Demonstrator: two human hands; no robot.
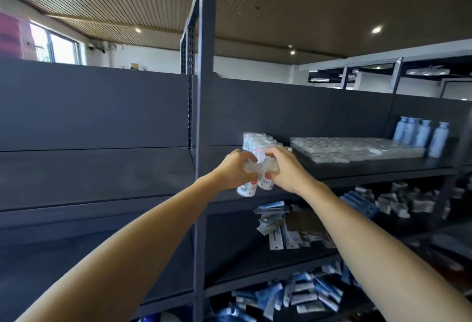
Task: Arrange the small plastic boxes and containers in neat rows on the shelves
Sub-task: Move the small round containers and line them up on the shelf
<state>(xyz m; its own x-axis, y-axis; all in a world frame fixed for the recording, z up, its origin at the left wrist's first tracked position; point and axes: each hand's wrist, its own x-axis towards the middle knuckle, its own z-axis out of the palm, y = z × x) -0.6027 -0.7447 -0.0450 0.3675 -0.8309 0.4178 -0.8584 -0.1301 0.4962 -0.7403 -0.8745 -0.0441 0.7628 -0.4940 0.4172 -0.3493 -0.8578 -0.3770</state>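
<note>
Both my hands are closed on a small cluster of clear labelled containers (256, 183) at the front lip of the top shelf (383, 166); my left hand (233, 169) curls round the near-left side of the cluster, my right hand (283, 168) curls over its right side, and the fingers almost meet across a frosted cap between them; how many containers I hold I cannot tell, the picture is blurred there, though at least two labelled bottoms show below my knuckles. They look to hang just off the shelf edge, not yet set down.

Just beyond my grip, touching or nearly so, stands a row of like containers (255, 141) running back toward the shelf's rear wall; that row I judge done, and the ones in my hands belong at its front. To the right of my grip lies a flat bed of clear plastic boxes (357, 150), packed close and even, and beyond it a group of pale blue bottles (421, 135) upright at the far right; this shelf seems largely in order.

Below my grip things are otherwise; the next shelf down holds loose carded packets (281, 227) lying askew, and the lowest one a heap of blue and white packets (293, 296); the bay left of my grip has nothing on it that I can see. Much is left, I judge.
</note>
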